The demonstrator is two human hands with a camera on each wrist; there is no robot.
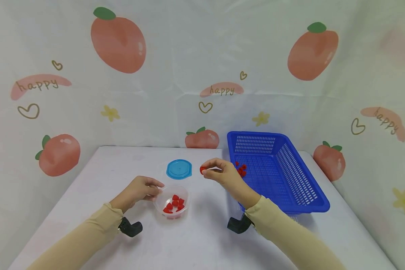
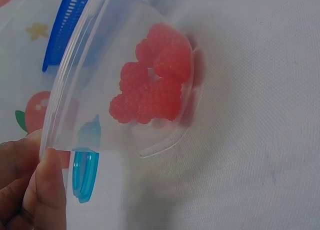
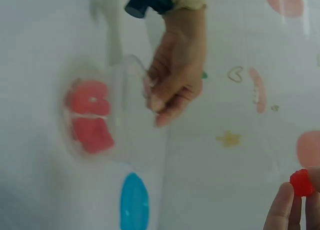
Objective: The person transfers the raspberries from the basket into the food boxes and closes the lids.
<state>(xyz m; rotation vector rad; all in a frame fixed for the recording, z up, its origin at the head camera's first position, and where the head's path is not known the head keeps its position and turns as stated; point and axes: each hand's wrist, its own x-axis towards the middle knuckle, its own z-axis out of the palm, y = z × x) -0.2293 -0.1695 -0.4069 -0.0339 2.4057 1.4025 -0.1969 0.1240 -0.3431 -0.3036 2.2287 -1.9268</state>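
Two hands (image 1: pixel 139 190), one bowl (image 1: pixel 183 191), one lid (image 1: pixel 179 169) and one basket (image 1: pixel 270 150) show. The bowl holds at least six raspberries (image 1: pixel 175 203), the basket at least four, the right hand (image 1: pixel 227 176) one.

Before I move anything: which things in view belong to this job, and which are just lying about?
In use:
right hand, pinching a red berry
left hand, holding the clear tub of berries
blue basket with more berries

Apparently lying about:
blue lid, perhaps the tub's
printed backdrop

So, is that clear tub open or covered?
The tub is open: the head view looks straight in at the red berries, and the blue lid lies apart on the table beyond it.
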